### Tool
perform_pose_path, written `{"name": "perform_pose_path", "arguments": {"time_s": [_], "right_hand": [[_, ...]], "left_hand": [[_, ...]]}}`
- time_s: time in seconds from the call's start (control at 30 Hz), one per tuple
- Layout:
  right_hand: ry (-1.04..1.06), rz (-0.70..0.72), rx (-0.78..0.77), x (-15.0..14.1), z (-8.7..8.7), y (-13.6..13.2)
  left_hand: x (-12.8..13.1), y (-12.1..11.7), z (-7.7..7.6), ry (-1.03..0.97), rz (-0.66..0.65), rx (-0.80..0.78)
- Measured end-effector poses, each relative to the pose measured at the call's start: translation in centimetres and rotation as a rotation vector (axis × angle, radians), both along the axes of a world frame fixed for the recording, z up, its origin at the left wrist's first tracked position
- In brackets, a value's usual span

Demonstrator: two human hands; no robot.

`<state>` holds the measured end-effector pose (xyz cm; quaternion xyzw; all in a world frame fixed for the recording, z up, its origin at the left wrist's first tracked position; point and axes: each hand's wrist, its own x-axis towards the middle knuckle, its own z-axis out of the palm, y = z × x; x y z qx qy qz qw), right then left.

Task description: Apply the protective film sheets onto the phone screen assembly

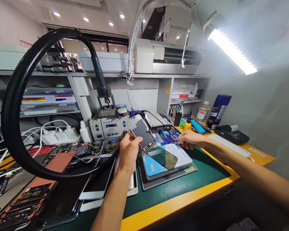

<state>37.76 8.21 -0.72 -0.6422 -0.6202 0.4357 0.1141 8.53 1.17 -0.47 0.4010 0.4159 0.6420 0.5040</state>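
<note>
My left hand [129, 150] is closed around the lower edge of a phone display assembly [142, 131], holding it tilted up above the bench with its dark back showing. A dark glass panel [162, 157] lies below it on a white and blue sheet [180, 154], which rests on a perforated grey mat [168, 176]. My right hand [190, 140] reaches out to the right of the panel, fingers curled low over small items at the back of the mat; what it pinches, if anything, is hidden.
A thick black hose [16, 96] loops from the rework station [109, 126] at left. Phone screens and boards [62, 179] pile up on the left. Bottles and a blue spray can [218, 110] stand at back right. The green bench has a yellow edge [173, 203].
</note>
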Motion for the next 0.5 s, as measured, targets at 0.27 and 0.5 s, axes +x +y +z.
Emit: {"name": "perform_pose_path", "arguments": {"time_s": [0.27, 0.5], "right_hand": [[0.068, -0.002, 0.011, -0.2, 0.5, -0.5], [0.208, -0.019, 0.034, -0.3, 2.1, -1.2]], "left_hand": [[0.1, 0.2, 0.0, -0.048, 0.005, -0.018], [0.0, 0.2, -0.1, -0.102, -0.012, -0.012]]}}
